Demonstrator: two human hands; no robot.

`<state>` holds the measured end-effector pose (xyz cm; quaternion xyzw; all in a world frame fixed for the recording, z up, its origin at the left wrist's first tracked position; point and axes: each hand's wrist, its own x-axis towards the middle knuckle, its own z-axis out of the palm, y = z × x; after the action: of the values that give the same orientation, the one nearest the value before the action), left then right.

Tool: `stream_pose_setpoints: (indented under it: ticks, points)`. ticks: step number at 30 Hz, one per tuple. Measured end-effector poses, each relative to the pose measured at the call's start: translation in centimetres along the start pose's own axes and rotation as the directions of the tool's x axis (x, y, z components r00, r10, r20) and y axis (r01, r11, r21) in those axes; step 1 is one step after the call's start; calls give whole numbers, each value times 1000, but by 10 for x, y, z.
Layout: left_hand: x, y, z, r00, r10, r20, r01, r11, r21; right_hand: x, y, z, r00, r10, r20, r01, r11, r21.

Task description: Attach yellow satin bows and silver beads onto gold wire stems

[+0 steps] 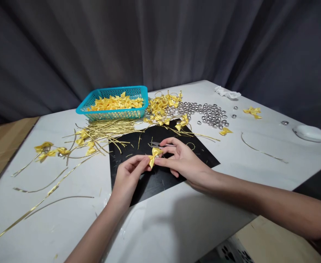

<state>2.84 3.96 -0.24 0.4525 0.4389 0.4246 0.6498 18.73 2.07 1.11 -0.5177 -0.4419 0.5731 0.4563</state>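
Note:
Above a black mat a yellow bow is held between both hands, with something small and silvery at its right side. My left hand pinches the bow's left side with thumb and fingertips. My right hand touches the bow's right side with its thumb and also holds small scissors, whose blades point left just above the bow. Gold wire offcuts and a small gold ring lie on the mat.
A blue basket of yellow bows stands at the back left, gold wires before it. Silver beads and wired bows are spread behind the mat. A white dish sits far right; a white cloth lies at the back.

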Motion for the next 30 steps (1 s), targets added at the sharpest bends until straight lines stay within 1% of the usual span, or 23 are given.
stream_pose_setpoints:
  ticks: [4, 7, 12, 15, 18, 20, 21, 22, 23, 24, 25, 26, 27, 28, 29, 30]
  points:
    - [0, 0, 2, 1000, 3, -23, -3, 1000, 7, -1, -4, 1, 999, -42, -23, 40, 996, -83]
    - [1, 0, 2, 1000, 7, -24, -7, 1000, 6, -1, -5, 1, 997, -63, -34, 59, 994, -97]
    - [1, 0, 1, 1000, 21, 4, -21, 999, 35, 0, -1, -1, 1000, -21, 9, 21, 998, -66]
    - [0, 0, 2, 999, 37, -32, -35, 998, 61, 0, -1, 0, 999, -26, 26, 27, 997, -67]
    - [0, 0, 2, 996, 30, -79, -28, 999, 30, 2, -9, -3, 996, 9, 94, -1, 996, -84]
    - [1, -1, 1, 994, 25, -105, -25, 1000, -1, 3, -18, -10, 990, 35, 138, -22, 996, -91]
    - [1, -1, 0, 994, 25, -111, -26, 1000, -8, 5, -23, -15, 988, 27, 150, -16, 997, -75]
    - [2, -1, 0, 994, 30, -109, -31, 1000, -5, 5, -29, -20, 991, -13, 135, 18, 999, -32]
    - [2, -2, -1, 994, 39, -100, -38, 999, 8, 5, -35, -27, 990, -82, 118, 81, 997, 12]
    - [2, -2, -1, 995, 49, -91, -46, 999, 28, 5, -42, -33, 985, -147, 95, 146, 989, 19]
    - [2, -2, -1, 995, 59, -85, -55, 997, 48, 4, -47, -39, 972, -227, 54, 227, 974, 8]
    - [1, -2, 0, 994, 71, -82, -65, 995, 72, 2, -52, -45, 947, -322, 14, 322, 947, -13]
    - [1, -2, 1, 993, 82, -85, -74, 992, 100, 0, -56, -50, 904, -426, -29, 424, 904, -50]
    - [0, -2, 1, 992, 96, -84, -84, 987, 135, -3, -58, -53, 847, -529, -55, 520, 846, -121]
    - [0, -1, 2, 990, 119, -78, -103, 977, 187, -5, -60, -56, 791, -610, -44, 585, 776, -235]
    - [-1, -1, 3, 988, 139, -62, -120, 962, 245, -6, -59, -58, 744, -668, 9, 623, 689, -370]
